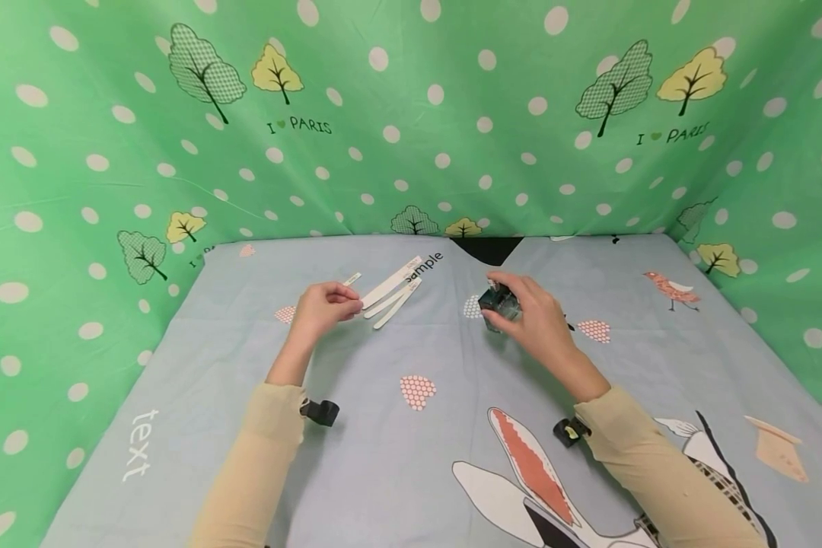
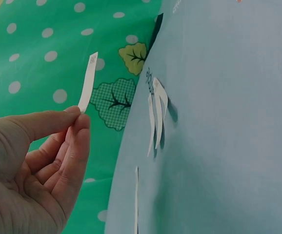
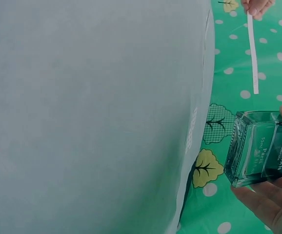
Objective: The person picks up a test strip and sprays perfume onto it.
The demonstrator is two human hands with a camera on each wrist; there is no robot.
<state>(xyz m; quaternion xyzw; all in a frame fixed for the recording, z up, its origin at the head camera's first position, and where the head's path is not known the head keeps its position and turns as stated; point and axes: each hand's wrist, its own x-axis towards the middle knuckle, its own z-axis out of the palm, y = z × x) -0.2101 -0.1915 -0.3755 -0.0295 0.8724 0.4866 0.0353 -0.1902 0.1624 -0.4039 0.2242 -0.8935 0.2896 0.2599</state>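
My left hand [image 1: 330, 306] pinches one end of a white paper test strip [image 2: 88, 83] between thumb and fingertips. The strip's far end points away to the right, toward the bottle side, in the head view. My right hand [image 1: 537, 316] grips a dark green glass perfume bottle [image 3: 260, 148], with the index finger over its top. White lettering marks the bottle's face in the right wrist view. Several more paper strips [image 2: 159, 117] lie fanned on the cloth below the held one. Another single strip [image 2: 136, 200] lies nearer the left hand, partly hidden behind it in the head view.
A grey-blue printed cloth [image 1: 363, 457] covers the table, with printed hearts, a bird and a rabbit. Behind and at both sides hangs a green dotted curtain [image 1: 356, 68]. A black camera band [image 1: 322, 412] shows at the left wrist.
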